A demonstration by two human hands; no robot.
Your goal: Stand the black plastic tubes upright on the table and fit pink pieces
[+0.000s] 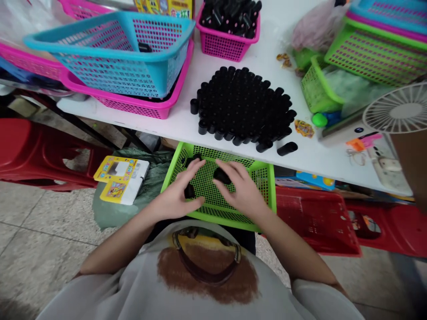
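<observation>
In the head view, a lime-green mesh basket (218, 216) sits low against the table's front edge, just before my body. Over its left half is my left hand (178, 193), thumb and fingers spread apart. A short black tube (189, 191) shows in the gap of that hand, and another dark piece (194, 158) is by its fingertips. My right hand (240, 186) curls over the basket's right half. Between its thumb and fingers is a black cap-like tube (221, 176), partly hidden by the fingers.
A dense cluster of upright black tubes (243, 104) stands on the white table (133, 121), with one tube (287, 148) lying apart. Behind are a pink basket (225, 48) of black pieces and a blue basket (110, 66). A fan (398, 109) stands right; red stools (36, 151) flank below.
</observation>
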